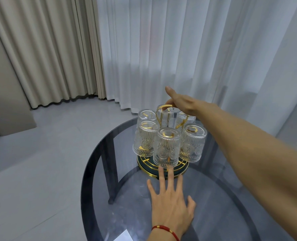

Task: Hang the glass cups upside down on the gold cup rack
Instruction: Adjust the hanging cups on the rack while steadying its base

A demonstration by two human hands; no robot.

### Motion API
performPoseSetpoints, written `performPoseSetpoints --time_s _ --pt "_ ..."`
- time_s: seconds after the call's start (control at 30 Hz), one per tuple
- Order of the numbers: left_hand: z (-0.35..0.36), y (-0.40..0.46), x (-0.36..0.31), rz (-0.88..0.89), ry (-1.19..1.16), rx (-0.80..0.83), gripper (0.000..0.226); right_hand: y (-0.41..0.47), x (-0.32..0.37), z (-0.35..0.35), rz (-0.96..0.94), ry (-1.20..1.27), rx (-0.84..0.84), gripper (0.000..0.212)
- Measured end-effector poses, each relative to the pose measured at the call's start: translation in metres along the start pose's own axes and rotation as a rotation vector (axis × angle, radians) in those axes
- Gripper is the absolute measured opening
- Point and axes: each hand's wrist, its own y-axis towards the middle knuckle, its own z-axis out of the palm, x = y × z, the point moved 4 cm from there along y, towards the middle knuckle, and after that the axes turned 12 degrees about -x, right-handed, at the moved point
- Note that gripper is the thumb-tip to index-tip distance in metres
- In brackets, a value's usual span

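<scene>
The gold cup rack [145, 168] stands on a round smoked-glass table [92, 180], its loop handle [163, 107] on top. Several ribbed glass cups hang upside down around it; the nearest are the front cup [167, 146], a left cup [145, 140] and a right cup [193, 143]. My right hand [182, 103] reaches over from the right with its fingers curled on the top of the handle and its thumb sticking up. My left hand [170, 204] lies flat on the table with spread fingers, its fingertips at the rack's base below the front cup.
Dark table legs show through the glass. A white paper corner [125, 236] lies at the table's near edge. Beige curtains [48, 49] and sheer white curtains [179, 49] hang behind. Grey tiled floor lies to the left.
</scene>
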Motion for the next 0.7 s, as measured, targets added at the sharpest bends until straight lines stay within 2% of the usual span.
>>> performPoseSetpoints --time_s 0.33,0.7 --pt "0.0021 0.0014 0.0004 -0.012 0.028 0.061 0.078 0.0021 0.0007 0.0029 -0.012 -0.041 0.004 0.106" --pt "0.0015 0.0008 0.0003 -0.012 0.021 0.042 0.077 0.0033 -0.0012 0.0056 0.037 -0.021 0.047 0.112"
